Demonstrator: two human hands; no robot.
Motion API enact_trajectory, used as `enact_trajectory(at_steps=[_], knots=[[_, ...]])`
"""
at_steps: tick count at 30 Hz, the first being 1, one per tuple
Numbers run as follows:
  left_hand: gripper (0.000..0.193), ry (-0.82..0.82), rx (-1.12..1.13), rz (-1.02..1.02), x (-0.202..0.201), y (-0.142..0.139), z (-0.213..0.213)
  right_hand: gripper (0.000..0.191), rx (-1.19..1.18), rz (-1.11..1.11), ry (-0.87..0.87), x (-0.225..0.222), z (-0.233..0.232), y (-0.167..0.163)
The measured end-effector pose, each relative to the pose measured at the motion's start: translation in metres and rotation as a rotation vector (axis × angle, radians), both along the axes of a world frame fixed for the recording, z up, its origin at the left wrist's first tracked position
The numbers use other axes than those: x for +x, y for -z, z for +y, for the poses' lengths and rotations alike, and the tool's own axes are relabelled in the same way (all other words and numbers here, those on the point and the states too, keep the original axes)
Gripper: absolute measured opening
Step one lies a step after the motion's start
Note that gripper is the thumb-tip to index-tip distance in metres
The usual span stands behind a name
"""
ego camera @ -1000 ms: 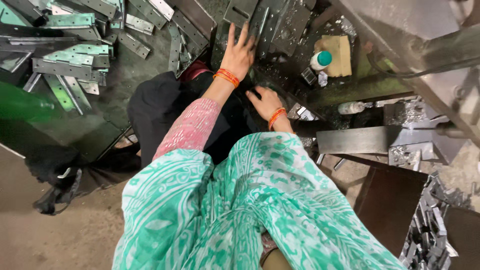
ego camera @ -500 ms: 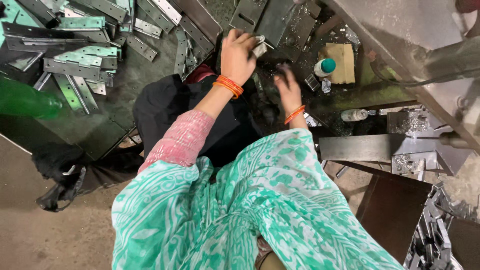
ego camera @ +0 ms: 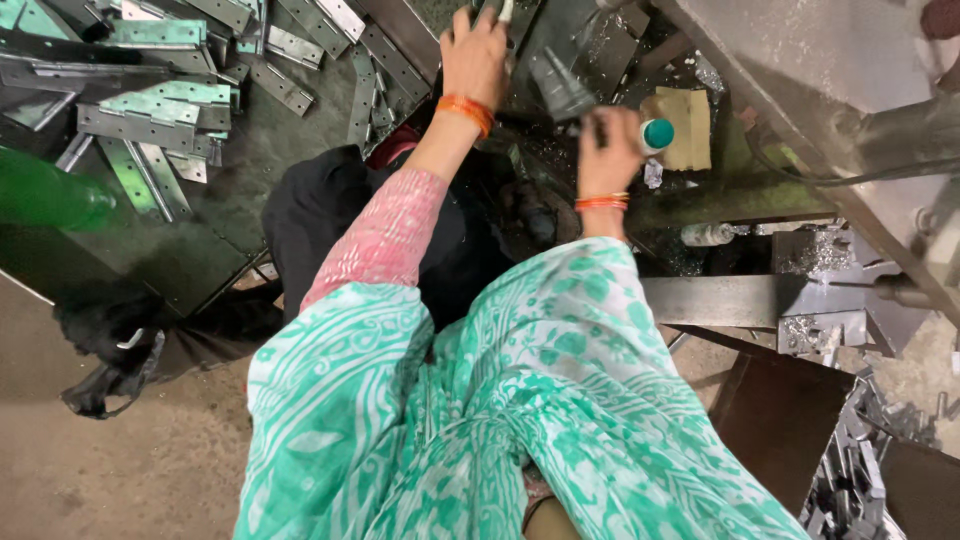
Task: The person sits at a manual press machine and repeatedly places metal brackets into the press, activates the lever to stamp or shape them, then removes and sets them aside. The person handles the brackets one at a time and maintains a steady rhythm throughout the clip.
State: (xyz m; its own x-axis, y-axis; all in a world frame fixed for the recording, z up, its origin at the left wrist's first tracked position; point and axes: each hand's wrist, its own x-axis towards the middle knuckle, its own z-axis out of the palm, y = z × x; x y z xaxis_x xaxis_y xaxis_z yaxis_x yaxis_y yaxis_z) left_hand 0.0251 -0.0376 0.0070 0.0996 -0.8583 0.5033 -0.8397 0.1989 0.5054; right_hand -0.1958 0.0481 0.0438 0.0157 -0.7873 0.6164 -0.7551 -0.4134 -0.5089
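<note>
Metal piece (ego camera: 505,10) at left hand (ego camera: 473,55) fingertips — right hand (ego camera: 610,150) apart.

hinges (ego camera: 150,110) — dull metal | wrap (ego camera: 520,400) — soft cloth | bottle (ego camera: 45,195) — perhaps glossy plastic

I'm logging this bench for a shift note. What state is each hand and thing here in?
Left hand: stretched forward, fingers closed on a small pale piece at the top edge.
Right hand: raised, closed on a dark thin item; the grip is blurred.
Teal-capped bottle: cap on, beside the right hand.
Metal hinges: lying flat in a loose heap.
Green bottle: lying on its side.
</note>
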Motion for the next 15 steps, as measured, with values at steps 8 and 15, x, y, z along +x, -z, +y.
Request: enact_trajectory(at_steps=[8, 15], knots=[[0.054, 0.272, 0.241, -0.301, -0.015, 0.008, 0.057, 0.039, 0.312, 0.363, -0.149, 0.046, -0.006, 0.008], [0.051, 0.23, 0.241, -0.57, -0.027, 0.021, 0.022, 0.039, 0.657, 0.444, -0.244, 0.024, 0.062, 0.007]])
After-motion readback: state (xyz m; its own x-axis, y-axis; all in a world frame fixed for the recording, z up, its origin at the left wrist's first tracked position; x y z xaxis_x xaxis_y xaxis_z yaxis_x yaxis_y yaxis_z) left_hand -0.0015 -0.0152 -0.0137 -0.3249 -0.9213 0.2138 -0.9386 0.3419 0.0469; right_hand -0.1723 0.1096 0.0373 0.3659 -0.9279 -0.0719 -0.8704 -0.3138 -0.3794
